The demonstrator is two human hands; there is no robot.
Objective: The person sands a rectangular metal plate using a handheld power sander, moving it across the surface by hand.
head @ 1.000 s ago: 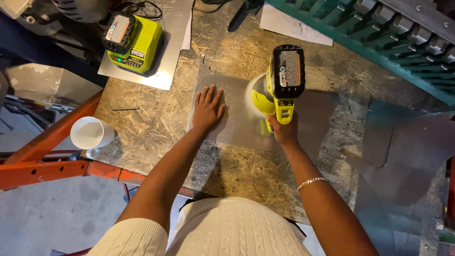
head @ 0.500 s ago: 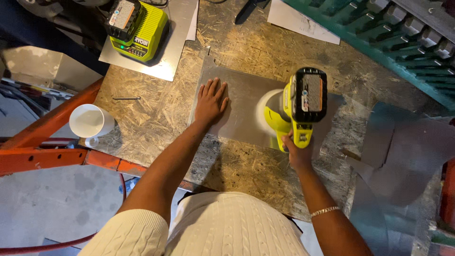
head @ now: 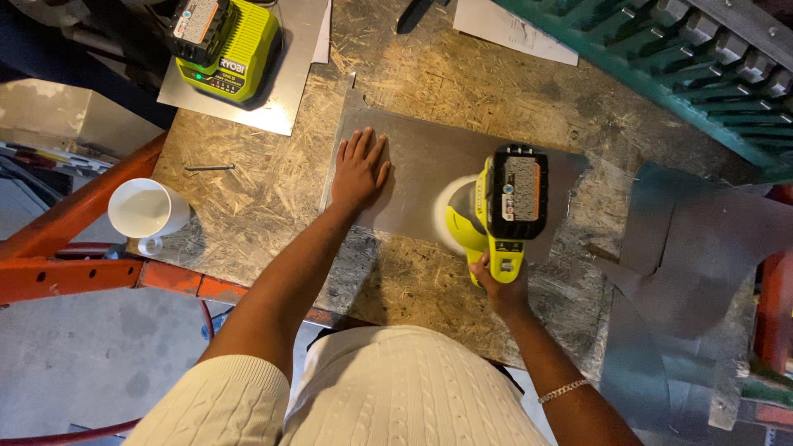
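Left hand flat and fully open, fingers spread, palm pressed on the left part of a thin grey rectangular metal sheet; nothing gripped. Right hand closed around the handle of a lime-yellow cordless power tool with a dark battery pack on top. Tool head down on the right part of the same sheet, a pale round pad blurred beneath it. The two hands well apart, left near the sheet's left edge, right at its near right edge.

Sheet lying flat on a chipboard worktop, roughly at its middle. At the far left of the worktop, a lime-yellow battery charger with a dark battery seated in it, resting on another flat grey metal sheet. A small dark screw or nail on the board between charger and near edge. A white mug at the left near corner, beside an orange steel frame rail. White paper at the far edge. Green metal rack running diagonally across the upper right. Curved grey metal offcuts at the right. A thin chain bracelet on the right wrist; cream cable-knit sleeves at the bottom.
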